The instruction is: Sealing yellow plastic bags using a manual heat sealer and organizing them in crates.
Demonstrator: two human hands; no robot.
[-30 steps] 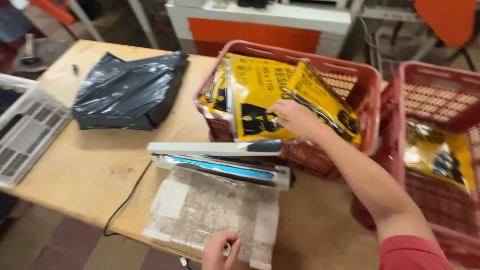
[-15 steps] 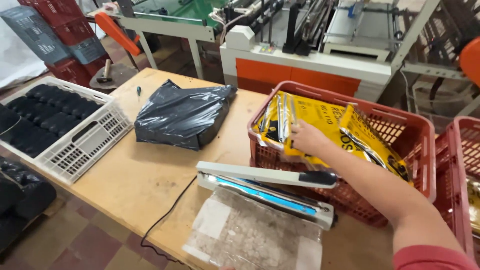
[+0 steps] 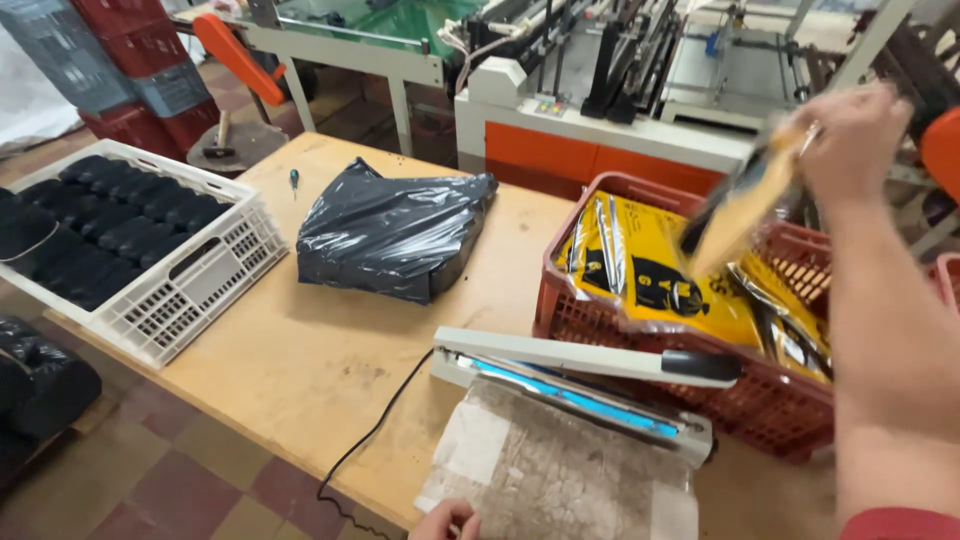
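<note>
My right hand (image 3: 850,135) is raised above the red crate (image 3: 600,320) and grips a yellow packet (image 3: 735,215), which hangs blurred from its fingers. More yellow and black packets (image 3: 650,270) stand upright in that crate. Only the fingertips of my left hand (image 3: 445,520) show at the bottom edge, resting on the near end of a clear plastic bag (image 3: 560,475). That bag lies under the open arm of a white heat sealer (image 3: 590,385) with a black handle, in front of the crate.
A black plastic bag (image 3: 395,235) lies mid-table on the wooden table (image 3: 300,360). A white crate (image 3: 190,280) of black bundles sits at the left edge. A small screwdriver (image 3: 294,180) lies beyond it. The sealer's black cord (image 3: 365,445) runs off the front edge. Machines stand behind.
My right hand has lifted a yellow packet up out of the red crate. The view has swung left and up, bringing the white crate into sight.
</note>
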